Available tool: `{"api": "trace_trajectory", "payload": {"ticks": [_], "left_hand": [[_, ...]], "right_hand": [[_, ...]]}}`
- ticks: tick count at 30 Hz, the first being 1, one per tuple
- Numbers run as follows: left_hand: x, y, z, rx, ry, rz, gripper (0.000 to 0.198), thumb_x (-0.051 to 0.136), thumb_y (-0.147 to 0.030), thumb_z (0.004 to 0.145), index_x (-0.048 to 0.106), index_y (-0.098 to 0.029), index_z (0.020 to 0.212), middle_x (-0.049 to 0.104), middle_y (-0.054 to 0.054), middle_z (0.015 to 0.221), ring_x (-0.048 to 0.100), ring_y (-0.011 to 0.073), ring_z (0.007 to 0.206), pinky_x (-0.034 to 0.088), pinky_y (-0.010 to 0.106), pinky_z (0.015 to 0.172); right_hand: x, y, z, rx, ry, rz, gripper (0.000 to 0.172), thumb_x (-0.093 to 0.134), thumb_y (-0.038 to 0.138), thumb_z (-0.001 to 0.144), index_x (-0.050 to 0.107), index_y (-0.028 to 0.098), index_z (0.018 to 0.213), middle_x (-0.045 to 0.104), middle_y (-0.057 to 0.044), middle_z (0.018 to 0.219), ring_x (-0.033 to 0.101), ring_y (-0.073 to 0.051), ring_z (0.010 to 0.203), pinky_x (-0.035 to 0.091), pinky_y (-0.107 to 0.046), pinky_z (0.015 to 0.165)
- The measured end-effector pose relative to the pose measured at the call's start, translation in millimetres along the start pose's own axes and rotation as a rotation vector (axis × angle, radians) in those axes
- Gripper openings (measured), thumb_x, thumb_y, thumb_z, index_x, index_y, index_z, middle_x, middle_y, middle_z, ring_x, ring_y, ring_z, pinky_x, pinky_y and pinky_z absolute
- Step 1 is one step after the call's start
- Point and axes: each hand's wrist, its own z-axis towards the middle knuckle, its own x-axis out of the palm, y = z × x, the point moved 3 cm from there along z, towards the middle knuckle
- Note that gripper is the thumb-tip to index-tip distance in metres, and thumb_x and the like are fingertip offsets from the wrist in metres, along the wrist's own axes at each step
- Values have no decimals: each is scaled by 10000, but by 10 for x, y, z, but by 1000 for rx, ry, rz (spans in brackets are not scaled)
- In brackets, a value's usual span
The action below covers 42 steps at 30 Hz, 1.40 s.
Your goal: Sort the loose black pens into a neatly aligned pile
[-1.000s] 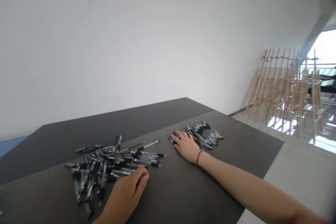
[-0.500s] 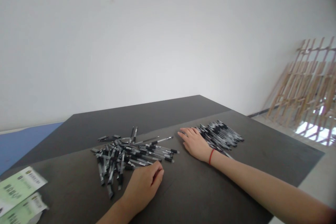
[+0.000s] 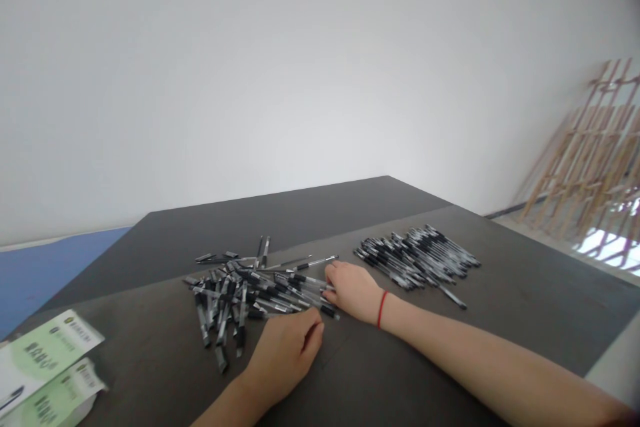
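A loose pile of clear-barrelled pens with black grips (image 3: 280,293) lies in front of me. My left hand (image 3: 290,353) rests at the near edge of this pile, fingers curled in; whatever they hold, if anything, is hidden. My right hand (image 3: 354,290) is at the pile's right side, its fingers bent around the end of a pen. The fingertips partly cover that pen. Farther right, a neater row of similar pens (image 3: 415,253) lies side by side, with one pen (image 3: 453,295) sticking out toward me.
Green and white printed packets (image 3: 53,353) lie at the left edge of the dark table (image 3: 165,373). A blue surface (image 3: 45,273) shows beyond the table on the left. Wooden racks (image 3: 595,153) lean at the far right, and a white wall (image 3: 300,80) stands behind.
My right hand has moved left, from the row of pens to the loose pile, and its fingers have bent. The row is now uncovered. My left hand stays curled by the pile.
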Motion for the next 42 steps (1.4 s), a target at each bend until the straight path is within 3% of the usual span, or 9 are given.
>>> {"api": "trace_trajectory", "payload": {"ticks": [15,19,24,27,30,32,34,38,42], "left_hand": [[-37,-10,1,-43,-25,-78,206,394,-229,897,524,-217,737,597,-22,646,562,140,594,313,235,565],[-54,87,10,-135,-159,-264,177,399,-283,909,530,-218,809,572,-33,655,549,141,613,358,236,598],[-91,213,53,-224,-364,-700,273,414,-380,900,541,-183,1040,612,6,788,576,154,705,435,248,632],[-175,223,57,-243,-477,-782,288,434,-399,878,575,-171,984,613,21,811,570,156,717,456,260,658],[-247,207,41,-228,-572,-912,265,417,-411,888,545,-183,847,582,-3,731,552,136,659,460,254,651],[-238,187,32,-251,-524,-969,297,358,-438,914,512,-191,856,483,-54,574,483,110,498,416,223,519],[-200,138,22,-248,-382,-823,326,314,-451,929,514,-197,888,427,-72,513,438,107,429,346,211,448],[-98,-12,-11,-43,-64,-149,244,355,-357,926,558,-223,911,633,18,706,608,176,646,372,249,577],[-43,-33,-26,44,58,186,232,345,-308,930,562,-231,904,678,39,746,630,215,669,356,275,582]], "right_hand": [[-73,-127,-20,-50,-78,122,155,523,244,869,627,168,783,620,-61,852,574,-177,842,396,-260,735],[-128,-157,-15,-8,-82,523,160,544,255,847,623,155,752,604,-22,745,543,-130,708,398,-231,664],[-7,23,-84,0,274,1180,205,545,321,828,631,139,785,558,23,642,474,-74,533,401,-181,518],[26,151,-151,-77,350,1246,210,544,322,832,658,146,821,604,4,715,513,-73,579,419,-170,534],[-8,162,-162,-168,232,1101,225,522,319,857,664,149,815,596,2,717,522,-85,618,408,-180,562],[-48,88,-124,-173,61,951,181,537,278,851,655,151,798,588,6,714,520,-95,648,393,-194,596],[-62,-8,-56,-137,-62,826,124,545,216,836,646,154,803,593,11,715,517,-98,656,379,-197,606],[-16,-73,175,-144,-110,585,112,531,167,831,640,155,853,620,1,765,538,-98,673,384,-189,612],[52,77,517,-212,-87,330,129,536,216,837,649,174,884,650,-23,869,584,-129,780,414,-215,676]]}}
